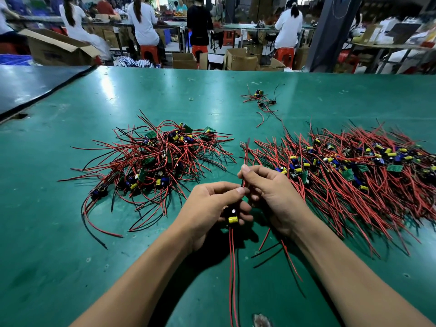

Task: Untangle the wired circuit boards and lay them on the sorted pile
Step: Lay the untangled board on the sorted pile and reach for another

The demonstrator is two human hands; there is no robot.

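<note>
left hand (210, 206) grips a circuit board (232, 217), right hand (273, 197) pinches red wires (243, 182); tangled heap (155, 159) left, sorted pile (354, 171) right.

Bright, even overhead light; pale glare streaks on the far half of the green table (165, 90), soft dark shadow under the left hand (207, 208). Foreground sharp, background workers (144, 22) and cartons (54, 49) smeared soft. Wide-angle distortion at edges: pillar (330, 31) leans inward.

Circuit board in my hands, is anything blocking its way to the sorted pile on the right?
Nothing visible does. The left hand holds the circuit board; the sorted pile begins just past the right hand.
</note>
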